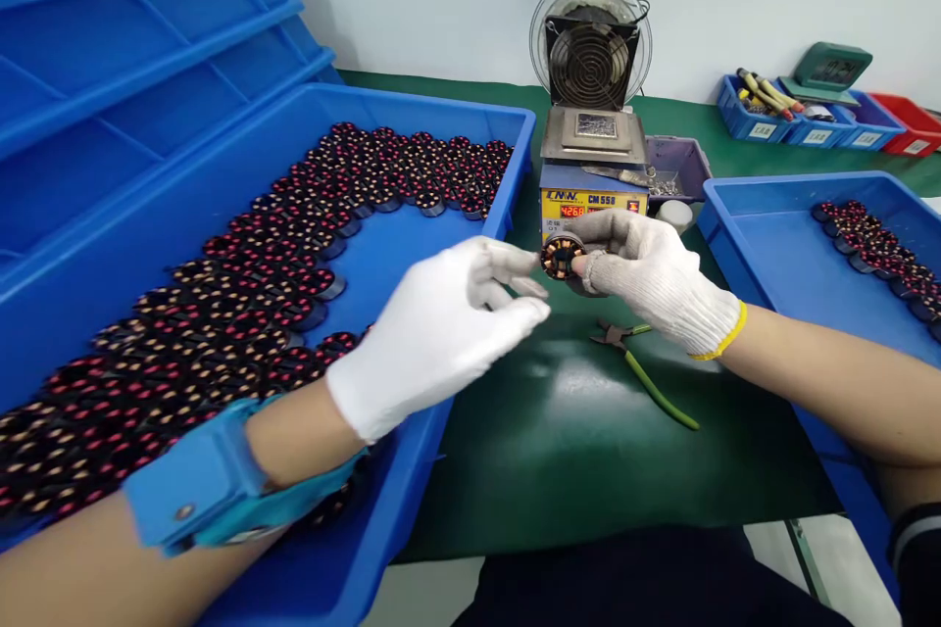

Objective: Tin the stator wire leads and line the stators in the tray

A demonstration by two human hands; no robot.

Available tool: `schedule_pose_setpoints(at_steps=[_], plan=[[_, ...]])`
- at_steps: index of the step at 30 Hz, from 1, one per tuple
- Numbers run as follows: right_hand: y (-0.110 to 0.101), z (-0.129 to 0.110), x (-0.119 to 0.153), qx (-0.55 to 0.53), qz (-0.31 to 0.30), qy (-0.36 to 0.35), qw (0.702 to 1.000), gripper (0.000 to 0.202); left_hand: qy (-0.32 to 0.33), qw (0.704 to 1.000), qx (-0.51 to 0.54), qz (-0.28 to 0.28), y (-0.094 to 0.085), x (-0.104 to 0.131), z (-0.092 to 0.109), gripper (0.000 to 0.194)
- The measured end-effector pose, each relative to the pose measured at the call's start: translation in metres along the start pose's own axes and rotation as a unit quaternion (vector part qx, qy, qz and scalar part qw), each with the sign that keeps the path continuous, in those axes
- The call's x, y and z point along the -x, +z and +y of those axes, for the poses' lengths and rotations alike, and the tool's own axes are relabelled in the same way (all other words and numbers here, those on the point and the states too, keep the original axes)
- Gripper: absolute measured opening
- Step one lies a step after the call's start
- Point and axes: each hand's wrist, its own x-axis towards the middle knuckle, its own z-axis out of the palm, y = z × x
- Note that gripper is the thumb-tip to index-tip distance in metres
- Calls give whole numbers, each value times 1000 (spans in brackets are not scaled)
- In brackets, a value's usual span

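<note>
Head view: a copper-wound ring (557,253) held up before the CM 558 unit (557,200).
The right hand (638,260) has its grip closed on the ring above the green table (515,480); the left hand (441,323), loosely curled and apparently unladen, has fingertips at its edge, contact unclear. This looks like single-piece handling; the next move seems to call for a steady right pinch.

Left hand (441,328) loose, right (651,265) pinched
</note>
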Motion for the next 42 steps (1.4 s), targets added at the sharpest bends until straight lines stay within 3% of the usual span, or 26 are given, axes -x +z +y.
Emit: schedule_pose_setpoints(at_steps=[4, 6, 10, 13, 15, 19, 21, 23, 26, 28, 30, 33, 35, 37, 39, 42], plan=[[-1, 1, -1, 22, 9, -3, 1000, 29, 11, 993, -55, -99, 4, 2, 0, 21], [-1, 1, -2, 28, 10, -2, 1000, 27, 11, 989, -90, -114, 3, 4, 3, 28], [2, -3, 2, 27, 11, 3, 1000, 24, -6, 996, -94, -9, 8, 1, -1, 36], [6, -4, 5, 29, 14, 12, 999, 25, -19, 999, -6, -51, 17, -2, -6, 26], [7, -4, 5, 28, 15, 12, 999, 26, -7, 999, 24, -41, 18, -1, -5, 24], [6, -3, 4, 16, 24, -8, 1000, 28, 69, 989, 75, 108, 5, 2, -3, 12], [7, -3, 5, 15, 26, -13, 999, 27, 92, 977, 86, 171, -3, 1, -4, 15], [8, -4, 6, 11, 23, -15, 1000, 27, 96, 981, 58, 156, -5, -2, -8, 21], [9, -3, 9, 13, 13, -27, 999, 26, 84, 994, -43, 64, 3, -3, -11, 24], [9, -3, 9, 29, 15, -39, 999, 25, 70, 994, -75, 33, 10, 1, -10, 28], [8, -3, 8, 46, 21, -49, 998, 25, 78, 994, -51, 55, 14, 7, -6, 27], [7, -3, 7, 58, 26, -61, 996, 24, 122, 980, 11, 156, 12, 11, -1, 20], [7, -3, 8, 64, 23, -64, 996, 24, 142, 972, 31, 183, 8, 8, 0, 19], [8, -1, 10, 68, 9, -71, 995, 23, 149, 973, -15, 173, 6, 3, -1, 23], [7, 0, 12, 75, -4, -90, 993, 22, 157, 968, -130, 148, 5, 0, -2, 23], [4, 1, 10, 110, 11, -114, 987, 22, 184, 938, -281, 87, 5, 1, -5, 38]])
